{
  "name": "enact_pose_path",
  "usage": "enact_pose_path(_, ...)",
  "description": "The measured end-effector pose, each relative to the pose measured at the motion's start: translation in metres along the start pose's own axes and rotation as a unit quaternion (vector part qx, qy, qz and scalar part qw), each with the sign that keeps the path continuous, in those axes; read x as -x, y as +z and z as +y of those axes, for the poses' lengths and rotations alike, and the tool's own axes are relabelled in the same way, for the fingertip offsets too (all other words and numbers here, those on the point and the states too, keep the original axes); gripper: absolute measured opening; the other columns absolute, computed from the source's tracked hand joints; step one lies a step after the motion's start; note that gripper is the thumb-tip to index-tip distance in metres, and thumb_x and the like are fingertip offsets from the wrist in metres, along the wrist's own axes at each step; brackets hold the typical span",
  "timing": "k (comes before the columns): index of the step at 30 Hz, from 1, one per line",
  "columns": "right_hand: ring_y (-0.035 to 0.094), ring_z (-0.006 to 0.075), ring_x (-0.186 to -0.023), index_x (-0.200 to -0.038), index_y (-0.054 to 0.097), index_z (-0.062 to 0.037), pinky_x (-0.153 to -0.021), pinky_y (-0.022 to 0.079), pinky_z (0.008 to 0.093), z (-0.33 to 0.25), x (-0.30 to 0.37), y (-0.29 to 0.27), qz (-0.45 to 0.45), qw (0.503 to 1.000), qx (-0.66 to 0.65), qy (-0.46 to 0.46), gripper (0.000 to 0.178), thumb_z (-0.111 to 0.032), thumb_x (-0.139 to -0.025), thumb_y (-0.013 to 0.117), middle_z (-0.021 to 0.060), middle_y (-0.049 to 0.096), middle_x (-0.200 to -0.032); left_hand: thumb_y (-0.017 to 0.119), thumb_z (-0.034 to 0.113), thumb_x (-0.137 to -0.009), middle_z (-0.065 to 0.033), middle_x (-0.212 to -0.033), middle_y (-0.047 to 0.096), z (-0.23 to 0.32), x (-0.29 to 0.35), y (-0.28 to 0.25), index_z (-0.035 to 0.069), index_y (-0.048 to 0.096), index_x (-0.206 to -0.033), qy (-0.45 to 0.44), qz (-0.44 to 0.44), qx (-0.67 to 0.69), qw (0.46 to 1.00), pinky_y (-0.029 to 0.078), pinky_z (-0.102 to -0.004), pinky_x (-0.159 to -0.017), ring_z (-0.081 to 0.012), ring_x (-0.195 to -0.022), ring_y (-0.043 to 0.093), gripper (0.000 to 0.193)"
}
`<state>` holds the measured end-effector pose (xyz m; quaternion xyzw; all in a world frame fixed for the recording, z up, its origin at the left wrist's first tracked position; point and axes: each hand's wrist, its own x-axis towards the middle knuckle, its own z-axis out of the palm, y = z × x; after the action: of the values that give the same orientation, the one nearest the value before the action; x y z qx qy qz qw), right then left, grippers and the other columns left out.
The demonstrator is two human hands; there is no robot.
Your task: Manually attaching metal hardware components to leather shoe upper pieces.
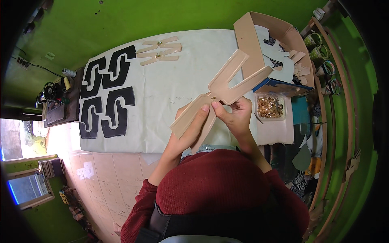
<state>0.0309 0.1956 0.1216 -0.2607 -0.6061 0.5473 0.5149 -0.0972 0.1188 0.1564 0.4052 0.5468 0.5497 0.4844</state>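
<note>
Between my two hands is a beige, X-shaped strap piece (229,69), its strips meeting at a small gold-coloured metal fitting (214,98). My left hand (193,128) grips the lower strips, its thumb lying just below the fitting. Closed on the other side, my right hand (236,118) presses its thumb close to the fitting; the fingers behind are partly hidden. Two similar beige strap pieces with round metal fittings, one nearer (170,58) and one farther (172,39), lie toward the table's back.
Several black S-shaped cutouts (118,69) lie on the pale-covered table (190,52). A cardboard box (245,30) of scraps stands at the back right, near a clear tub (270,107) of small gold-coloured parts. A machine with a black handwheel (50,90) stands left.
</note>
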Motion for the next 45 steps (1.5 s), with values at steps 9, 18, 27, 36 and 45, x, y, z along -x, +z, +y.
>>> enact_pose_path(9,0.063,0.0102,-0.07,-0.085,0.068,0.003,-0.065,0.049,0.0244,-0.006,-0.001,0.004,0.011,0.995,0.084,-0.055,0.012,-0.003,-0.075,0.069,0.0079,0.069,-0.077,0.054,0.024,-0.093,-0.0065,-0.084,0.063,0.008,0.005,-0.002,-0.004,0.059,-0.113,-0.004,0.007,0.039,0.999,0.042,-0.0251,-0.067,-0.0102,-0.076,0.052,0.034)
enact_pose_path(18,0.06,0.0096,-0.079,-0.091,0.064,0.0049,-0.071,0.048,0.0242,-0.019,0.002,0.002,0.001,0.997,-0.039,0.065,0.012,0.0,-0.08,0.064,0.0064,0.065,-0.088,0.054,0.023,-0.093,-0.0068,-0.082,0.063,0.012,0.004,-0.002,-0.004,0.062,-0.109,0.004,0.004,0.023,1.0,0.042,-0.0246,-0.066,-0.0098,-0.075,0.052,0.033)
enact_pose_path(27,0.062,0.0123,-0.082,-0.095,0.063,0.0032,-0.073,0.051,0.0259,-0.003,-0.007,-0.013,-0.043,0.971,-0.145,0.186,0.017,-0.006,-0.082,0.066,0.0098,0.065,-0.091,0.059,0.022,-0.09,-0.0079,-0.085,0.065,-0.001,-0.004,-0.014,-0.002,0.064,-0.107,-0.037,-0.028,0.026,0.999,0.046,-0.0253,-0.07,-0.0115,-0.08,0.057,0.03)
enact_pose_path(36,0.065,0.015,-0.082,-0.101,0.064,0.0023,-0.074,0.055,0.0293,0.009,-0.006,-0.017,-0.073,0.938,-0.2,0.274,0.024,-0.018,-0.089,0.063,0.0094,0.067,-0.09,0.067,0.027,-0.086,-0.0055,-0.087,0.066,-0.025,-0.016,-0.025,0.001,0.066,-0.098,-0.108,0.017,0.15,0.983,0.048,-0.0252,-0.066,-0.0112,-0.079,0.059,0.029)
enact_pose_path(45,0.056,0.0069,-0.079,-0.1,0.065,0.001,-0.072,0.044,0.0236,0.033,0.003,-0.012,-0.049,0.985,-0.051,0.16,0.022,-0.019,-0.089,0.063,0.0029,0.065,-0.088,0.064,0.036,-0.086,-0.0044,-0.066,0.06,-0.052,-0.018,-0.043,0.001,0.064,-0.091,0.021,-0.04,-0.019,0.999,0.044,-0.0246,-0.053,-0.0082,-0.06,0.055,0.036)
